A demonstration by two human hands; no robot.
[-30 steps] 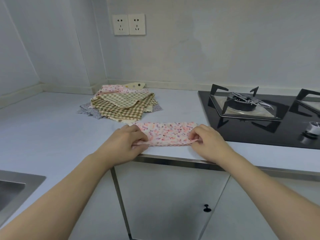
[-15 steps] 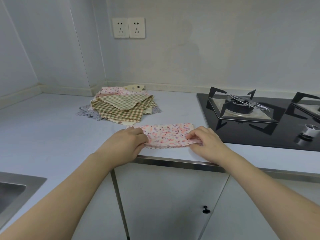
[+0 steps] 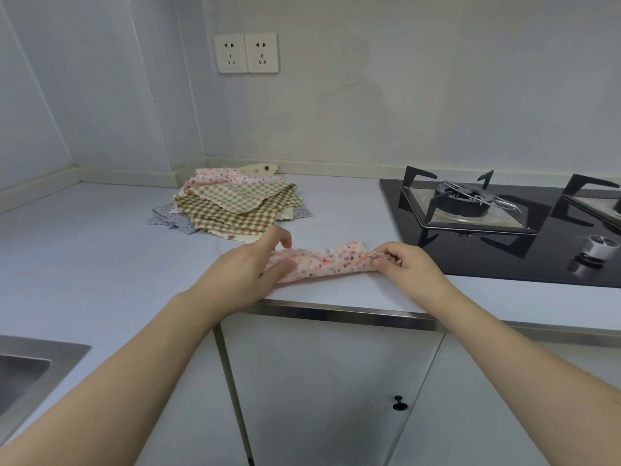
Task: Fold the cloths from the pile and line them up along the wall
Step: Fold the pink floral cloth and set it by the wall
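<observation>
In front of me runs a pale countertop (image 3: 84, 250) with a metal strip along its front edge. To my right a black glass gas hob (image 3: 504, 260) is set into it, with a burner (image 3: 463, 205) under dark pan supports and a silver knob (image 3: 596, 252) near the front. A second burner shows partly at the right edge. On the wall above, a double white socket (image 3: 247, 52) sits side by side. At lower left is a steel sink (image 3: 23, 371). Below the counter a white cabinet door (image 3: 322, 391) carries a small black knob (image 3: 399, 403).
</observation>
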